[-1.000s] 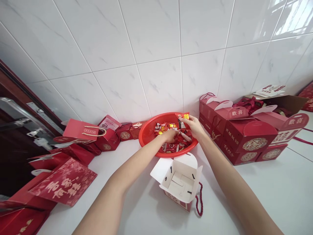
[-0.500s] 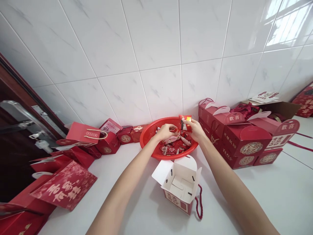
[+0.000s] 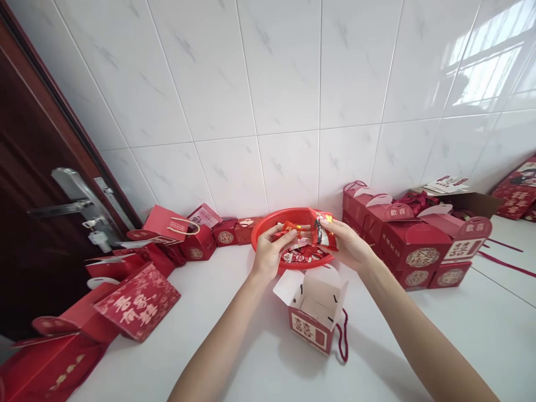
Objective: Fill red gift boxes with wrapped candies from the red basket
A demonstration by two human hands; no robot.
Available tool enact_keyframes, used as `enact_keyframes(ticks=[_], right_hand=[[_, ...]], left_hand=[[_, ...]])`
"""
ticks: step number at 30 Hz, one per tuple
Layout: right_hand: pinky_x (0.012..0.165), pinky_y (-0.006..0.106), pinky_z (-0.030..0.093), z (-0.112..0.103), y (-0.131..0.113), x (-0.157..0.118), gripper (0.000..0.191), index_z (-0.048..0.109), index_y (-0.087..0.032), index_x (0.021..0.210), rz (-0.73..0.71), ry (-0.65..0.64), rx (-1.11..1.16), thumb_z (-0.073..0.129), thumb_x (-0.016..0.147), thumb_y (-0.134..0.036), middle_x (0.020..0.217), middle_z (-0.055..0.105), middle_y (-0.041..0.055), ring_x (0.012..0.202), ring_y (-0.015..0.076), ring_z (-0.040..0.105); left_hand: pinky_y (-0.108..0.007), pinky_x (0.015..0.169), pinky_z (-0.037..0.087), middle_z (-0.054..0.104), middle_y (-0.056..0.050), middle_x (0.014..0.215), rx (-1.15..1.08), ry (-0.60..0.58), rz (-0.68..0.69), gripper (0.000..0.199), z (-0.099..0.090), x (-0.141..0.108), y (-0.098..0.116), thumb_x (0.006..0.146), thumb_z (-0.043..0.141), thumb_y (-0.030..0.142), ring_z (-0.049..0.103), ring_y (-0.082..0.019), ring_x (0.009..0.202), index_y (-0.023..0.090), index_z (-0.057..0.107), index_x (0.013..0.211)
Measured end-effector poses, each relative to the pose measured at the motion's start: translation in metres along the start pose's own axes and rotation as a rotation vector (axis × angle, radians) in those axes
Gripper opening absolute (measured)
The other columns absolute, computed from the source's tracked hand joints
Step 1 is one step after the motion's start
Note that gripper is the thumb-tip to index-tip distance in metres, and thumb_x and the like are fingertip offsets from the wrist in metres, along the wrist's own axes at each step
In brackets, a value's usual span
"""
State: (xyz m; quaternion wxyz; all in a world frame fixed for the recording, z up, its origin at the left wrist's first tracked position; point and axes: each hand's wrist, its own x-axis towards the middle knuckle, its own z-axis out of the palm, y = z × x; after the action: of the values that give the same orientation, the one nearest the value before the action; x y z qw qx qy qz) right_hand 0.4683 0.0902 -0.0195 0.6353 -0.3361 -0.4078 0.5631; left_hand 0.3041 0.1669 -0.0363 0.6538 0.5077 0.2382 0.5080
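Over the red plastic basket [image 3: 262, 223], my right hand [image 3: 345, 240] grips a red and yellow candy packet [image 3: 323, 231] with a dark and white print. My left hand [image 3: 271, 248] pinches a small red wrapped candy [image 3: 290, 227] at the basket's left side. Several wrapped candies [image 3: 304, 255] in red, white and pink lie in the basket beneath both hands. Just in front of the basket stands an open gift box [image 3: 310, 329], white inside, its flaps spread. A dark red rope handle [image 3: 344, 340] hangs off its right side.
Red gift boxes [image 3: 419, 251] are stacked on the right, before an open carton [image 3: 473, 202]. More red boxes and bags [image 3: 142, 301] line the left side. A door with a metal handle [image 3: 75, 206] and keys is at far left; a tiled wall [image 3: 285, 100] stands behind.
My left hand has come up out of the basket with a small red candy. Both hands are nearer to me, above the basket's front. The view has shifted slightly left.
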Motion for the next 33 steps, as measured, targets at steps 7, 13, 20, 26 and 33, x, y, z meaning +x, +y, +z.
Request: enact_keyframes(ticks=[7, 13, 20, 26, 33], right_hand=[[0.082, 0.036, 0.062, 0.016, -0.004, -0.016, 0.03, 0.074, -0.02, 0.092, -0.035, -0.01, 0.025, 0.083, 0.07, -0.037, 0.096, 0.08, 0.0081, 0.092, 0.027, 0.076], [0.086, 0.039, 0.061, 0.022, -0.007, -0.02, 0.032, 0.074, -0.021, 0.09, -0.091, 0.004, -0.033, 0.083, 0.068, -0.042, 0.098, 0.079, 0.0089, 0.099, 0.0301, 0.074], [0.075, 0.035, 0.061, 0.019, -0.017, -0.033, 0.04, 0.075, -0.02, 0.102, -0.087, -0.006, -0.176, 0.084, 0.07, -0.041, 0.096, 0.079, 0.0093, 0.09, 0.0283, 0.076], [0.077, 0.039, 0.061, 0.019, -0.016, -0.035, 0.044, 0.074, -0.019, 0.106, -0.082, -0.026, -0.194, 0.083, 0.07, -0.044, 0.098, 0.078, 0.0106, 0.092, 0.0307, 0.075], [0.089, 0.044, 0.06, 0.016, -0.01, -0.032, 0.034, 0.075, -0.021, 0.096, -0.116, -0.026, -0.074, 0.08, 0.071, -0.043, 0.102, 0.078, 0.0099, 0.108, 0.0348, 0.071]], left_hand=[[-0.025, 0.064, 0.056, 0.065, 0.002, 0.063, 0.002, 0.01, 0.041, 0.038, -0.002, -0.018, 0.022, 0.053, 0.092, 0.045, 0.063, -0.011, 0.059, 0.016, 0.07, 0.065], [-0.025, 0.06, 0.053, 0.062, 0.002, 0.058, 0.038, -0.054, 0.093, 0.036, -0.008, -0.022, 0.025, 0.056, 0.091, 0.045, 0.058, -0.011, 0.056, 0.017, 0.07, 0.063], [-0.026, 0.058, 0.049, 0.072, -0.003, 0.074, 0.362, -0.166, 0.219, 0.028, -0.019, -0.022, 0.037, 0.069, 0.085, 0.042, 0.063, -0.016, 0.065, 0.021, 0.08, 0.086], [-0.028, 0.073, 0.053, 0.076, -0.005, 0.084, 0.481, -0.238, 0.383, 0.021, -0.016, -0.028, 0.038, 0.082, 0.075, 0.041, 0.067, -0.019, 0.081, 0.021, 0.081, 0.082], [-0.025, 0.059, 0.048, 0.062, 0.001, 0.065, 0.213, -0.098, 0.338, 0.024, -0.003, -0.036, 0.018, 0.078, 0.08, 0.045, 0.052, -0.01, 0.056, 0.021, 0.08, 0.077]])
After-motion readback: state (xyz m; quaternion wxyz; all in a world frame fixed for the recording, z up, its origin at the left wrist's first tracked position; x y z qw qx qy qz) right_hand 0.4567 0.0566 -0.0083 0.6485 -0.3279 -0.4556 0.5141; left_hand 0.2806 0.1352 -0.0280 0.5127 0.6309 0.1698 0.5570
